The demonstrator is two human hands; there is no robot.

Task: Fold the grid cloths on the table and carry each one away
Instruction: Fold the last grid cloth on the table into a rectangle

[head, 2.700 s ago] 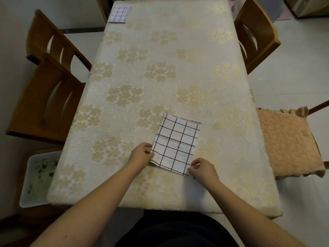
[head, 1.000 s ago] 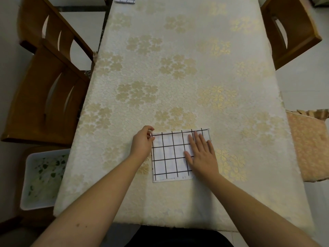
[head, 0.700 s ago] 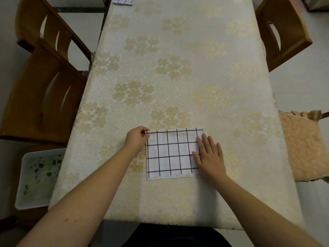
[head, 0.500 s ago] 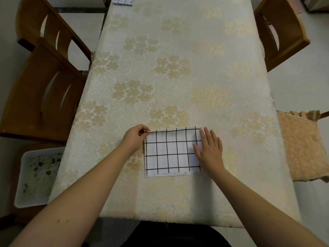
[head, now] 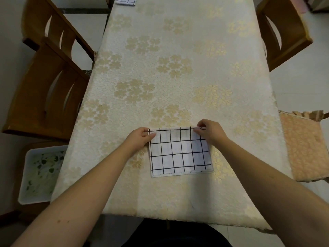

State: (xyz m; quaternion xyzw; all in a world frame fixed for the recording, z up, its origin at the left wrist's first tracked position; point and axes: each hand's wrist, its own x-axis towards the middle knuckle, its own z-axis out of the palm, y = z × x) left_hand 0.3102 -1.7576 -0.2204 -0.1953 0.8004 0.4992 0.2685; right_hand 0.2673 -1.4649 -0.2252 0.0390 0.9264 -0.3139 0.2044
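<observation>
- Head view: right hand [head: 211, 133] is no longer lying flat on the grid cloth [head: 179, 151] as it was 0.5 s ago; its fingers are now curled, pinching the cloth's far right corner.
- Left hand [head: 139, 139] is still pinching the far left corner, thumb on top, same spot as before.
- Cloth itself is lying about where it was, flat on the table [head: 178, 77], at 6 o'clock of the tabletop, near the front edge but not touching it.
- Far edge of the cloth is lifting slightly between the two pinches; near edge is lying flat, with a plain white hem strip showing.
- Open room: tablecloth from the cloth's far edge toward 12 o'clock is bare up to a second grid cloth [head: 125, 0] sitting folded at the far left corner, about 11 o'clock, partly cut off by the frame.
- Side margins: a strip of table is showing at 3 and 9 o'clock of the cloth, wider on the left.
- Off-table: wooden chairs [head: 48, 82] are standing at 9–10 o'clock, another chair [head: 283, 31] at 2 o'clock, a cushioned seat [head: 304, 147] at 3 o'clock just beside the table edge, a white bin [head: 41, 173] on the floor at 8 o'clock.
- Cloth look: white, thin black grid, folded to a rectangle wider than deep, edges roughly square to the table.
</observation>
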